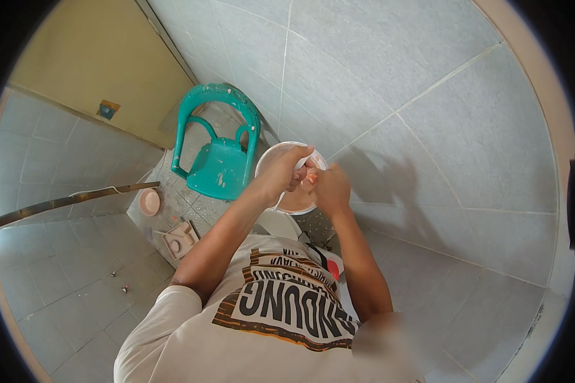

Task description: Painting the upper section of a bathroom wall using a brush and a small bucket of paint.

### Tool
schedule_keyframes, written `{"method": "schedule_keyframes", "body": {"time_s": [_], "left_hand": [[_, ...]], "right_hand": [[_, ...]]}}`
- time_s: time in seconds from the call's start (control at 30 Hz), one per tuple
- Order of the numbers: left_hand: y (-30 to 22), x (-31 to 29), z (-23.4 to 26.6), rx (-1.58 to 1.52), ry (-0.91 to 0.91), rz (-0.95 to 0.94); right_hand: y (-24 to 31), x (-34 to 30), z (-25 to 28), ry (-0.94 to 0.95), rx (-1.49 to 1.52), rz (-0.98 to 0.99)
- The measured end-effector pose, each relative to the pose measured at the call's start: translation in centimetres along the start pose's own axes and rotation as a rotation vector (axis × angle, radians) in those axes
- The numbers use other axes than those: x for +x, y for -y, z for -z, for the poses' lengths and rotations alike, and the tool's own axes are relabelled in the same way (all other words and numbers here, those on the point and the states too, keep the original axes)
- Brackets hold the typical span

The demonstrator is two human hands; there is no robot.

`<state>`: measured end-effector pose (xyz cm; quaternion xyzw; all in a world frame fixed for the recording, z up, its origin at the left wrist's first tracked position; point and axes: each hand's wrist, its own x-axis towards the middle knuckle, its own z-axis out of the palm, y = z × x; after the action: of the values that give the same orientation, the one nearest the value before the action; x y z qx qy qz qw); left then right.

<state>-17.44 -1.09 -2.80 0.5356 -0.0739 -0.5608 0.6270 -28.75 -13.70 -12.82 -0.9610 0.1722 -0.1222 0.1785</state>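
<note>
A white bucket [262, 167] with peach-coloured paint [295, 203] inside is in front of my body, beside the tiled wall. Both hands are close together over its opening. My left hand [289, 171] has its fingers curled, with a narrow white piece [302, 162] showing at them. My right hand [332, 190] is closed beside it, knuckles up. Between the hands shows a small orange-smeared spot [312, 178], too small to name. What each hand grips is mostly hidden by the fingers.
A paint-spattered green plastic chair [218, 171] stands beyond the bucket, to the left. On the floor at left are a round pink tub [149, 202] and a pale tray [180, 241]. A long pole [64, 205] reaches in from the left. Grey tiled walls [377, 83] are close by.
</note>
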Motion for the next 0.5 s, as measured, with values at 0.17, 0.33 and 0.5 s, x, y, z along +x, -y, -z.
{"method": "schedule_keyframes", "body": {"time_s": [0.17,0.33,0.5], "left_hand": [[-0.2,0.0,0.6,0.012,0.001,-0.014],[0.3,0.0,0.0,-0.043,-0.008,-0.009],[-0.3,-0.3,-1.3,0.042,-0.007,-0.036]], "right_hand": [[0.7,-0.2,4.4,-0.091,0.29,-0.242],[-1.7,-3.5,5.0,-0.174,0.751,-0.556],[-4.8,-7.3,3.7,-0.292,1.24,-0.643]]}}
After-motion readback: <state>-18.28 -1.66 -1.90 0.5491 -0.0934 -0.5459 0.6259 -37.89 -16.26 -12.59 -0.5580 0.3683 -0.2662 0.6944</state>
